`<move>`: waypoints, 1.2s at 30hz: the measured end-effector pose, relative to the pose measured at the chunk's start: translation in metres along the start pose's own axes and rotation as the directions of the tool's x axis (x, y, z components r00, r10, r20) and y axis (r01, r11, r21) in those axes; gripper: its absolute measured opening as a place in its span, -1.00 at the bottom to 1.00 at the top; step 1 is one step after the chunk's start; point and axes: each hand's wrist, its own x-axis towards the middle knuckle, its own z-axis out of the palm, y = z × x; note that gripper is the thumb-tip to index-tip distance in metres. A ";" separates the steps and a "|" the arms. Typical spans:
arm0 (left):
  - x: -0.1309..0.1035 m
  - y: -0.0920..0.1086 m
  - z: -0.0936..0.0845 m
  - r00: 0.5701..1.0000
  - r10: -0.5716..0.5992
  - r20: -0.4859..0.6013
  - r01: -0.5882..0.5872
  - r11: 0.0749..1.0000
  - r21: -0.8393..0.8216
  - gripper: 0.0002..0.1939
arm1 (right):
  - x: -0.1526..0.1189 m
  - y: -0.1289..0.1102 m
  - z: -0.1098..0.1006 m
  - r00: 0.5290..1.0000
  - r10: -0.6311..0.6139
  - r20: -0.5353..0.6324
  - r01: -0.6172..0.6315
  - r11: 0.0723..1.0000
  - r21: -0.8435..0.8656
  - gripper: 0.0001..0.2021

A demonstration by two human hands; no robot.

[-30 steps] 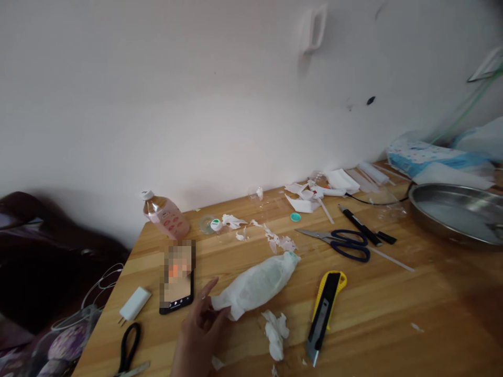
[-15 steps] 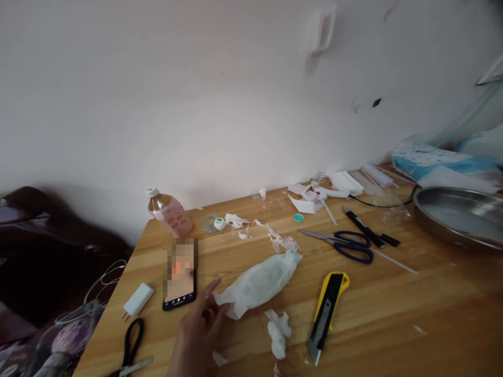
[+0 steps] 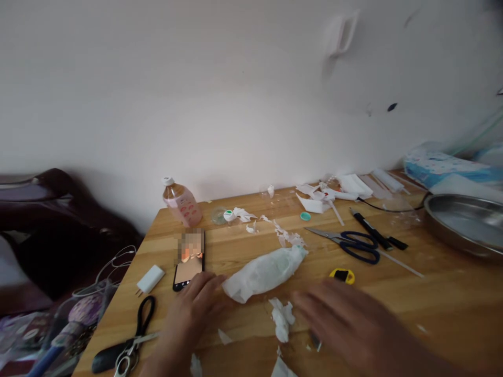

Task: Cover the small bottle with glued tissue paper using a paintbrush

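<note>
Pale wall (image 3: 196, 104) behind a wood-grain bench (image 3: 440, 309); phone (image 3: 190, 275) lying toward the bench's left side. Bundle (image 3: 265, 272) on its side, right of the phone, slightly aslant: long, tapered, wrapped in creased, thin white paper, faint green at its right tip, left end a loose paper tail (image 3: 234, 291). Drink bottle (image 3: 183, 204) just beyond the phone; scissors (image 3: 340, 240) well to its right. Left hand (image 3: 192, 303) overlaps the phone's near right corner in view, fingers bent and close together, tips just beside the tail; cannot tell whether they touch it. Right hand (image 3: 340, 314), blurred, well right of the phone, over the cutter knife (image 3: 342, 274); fingers roughly together, grip cannot be told. Half a second ago: left fingers spread at the tail, right hand out of view, knife uncovered.
</note>
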 end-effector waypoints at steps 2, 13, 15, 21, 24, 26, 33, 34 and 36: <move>-0.001 -0.004 0.005 0.999 0.042 0.030 -0.043 0.998 0.046 -0.54 | 0.025 -0.015 0.024 0.994 -0.099 0.049 0.099 0.995 0.015 -0.73; -0.001 0.012 0.035 1.000 -0.022 0.004 0.022 0.993 -0.116 -0.66 | 0.065 -0.033 0.082 0.982 -0.147 0.119 0.163 0.977 -0.138 -0.88; 0.000 0.014 0.037 0.999 -0.037 -0.009 0.035 0.987 -0.155 -0.69 | 0.065 -0.034 0.081 0.979 -0.159 0.126 0.176 0.975 -0.137 -0.89; 0.000 0.016 0.038 0.995 -0.091 -0.035 0.078 0.961 -0.264 -0.77 | 0.064 -0.038 0.079 0.981 -0.157 0.113 0.173 0.974 -0.145 -0.91; 0.000 0.016 0.038 0.993 -0.109 -0.040 0.091 0.945 -0.313 -0.80 | 0.062 -0.037 0.080 0.986 -0.137 0.099 0.151 0.977 -0.151 -0.91; 0.000 0.017 0.038 0.992 -0.121 -0.039 0.101 0.933 -0.345 -0.80 | 0.061 -0.039 0.080 0.989 -0.121 0.089 0.133 0.979 -0.154 -0.88; -0.001 0.021 0.038 0.985 -0.174 0.014 0.162 0.882 -0.442 -0.86 | 0.048 -0.038 0.048 0.990 -0.058 0.131 0.061 0.998 -0.017 -0.82; -0.002 0.021 0.036 0.981 -0.191 0.030 0.184 0.872 -0.453 -0.86 | 0.043 -0.029 0.038 0.991 -0.029 0.133 0.024 0.999 0.043 -0.80; -0.003 0.021 0.030 0.967 -0.246 0.069 0.249 0.845 -0.472 -0.83 | 0.031 0.002 0.018 0.994 0.083 0.069 -0.090 0.991 0.102 -0.77</move>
